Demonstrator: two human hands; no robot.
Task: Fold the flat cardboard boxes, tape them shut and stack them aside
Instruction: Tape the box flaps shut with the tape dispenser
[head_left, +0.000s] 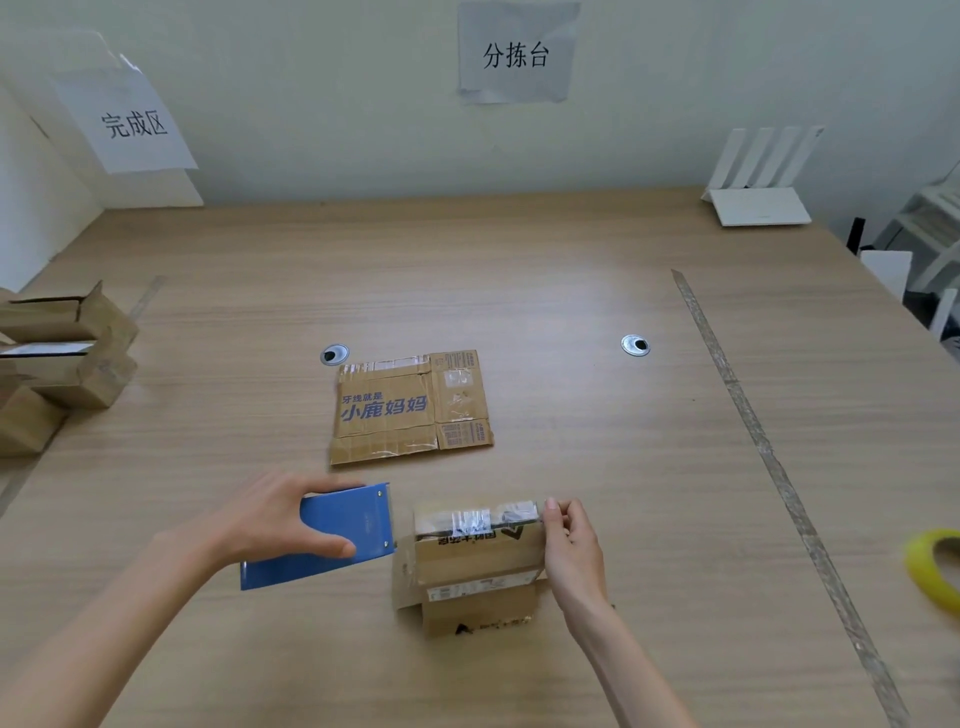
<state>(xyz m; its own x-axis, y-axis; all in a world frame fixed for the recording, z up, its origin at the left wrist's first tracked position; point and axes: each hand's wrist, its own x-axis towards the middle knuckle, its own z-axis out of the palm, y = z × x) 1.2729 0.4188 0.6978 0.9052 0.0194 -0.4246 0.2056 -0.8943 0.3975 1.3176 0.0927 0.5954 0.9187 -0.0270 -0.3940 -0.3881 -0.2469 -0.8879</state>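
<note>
A small folded cardboard box (475, 564) stands on the wooden table (571, 291) near me, with clear tape stretched across its top. My left hand (283, 519) grips a blue tape dispenser (332, 535) at the box's left side. My right hand (571, 545) presses against the box's right side, its fingertips pinching the tape end at the top right corner. A flat unfolded cardboard box (410, 405) with blue print lies further away at the table's middle. Several folded boxes (62, 353) are piled at the left edge.
A yellow tape roll (935, 566) lies at the right edge. Strips of tape (753, 431) run along the table on the right. Two cable grommets (635, 345) sit mid-table. A white router (758, 202) stands at the back right. Paper signs hang on the wall.
</note>
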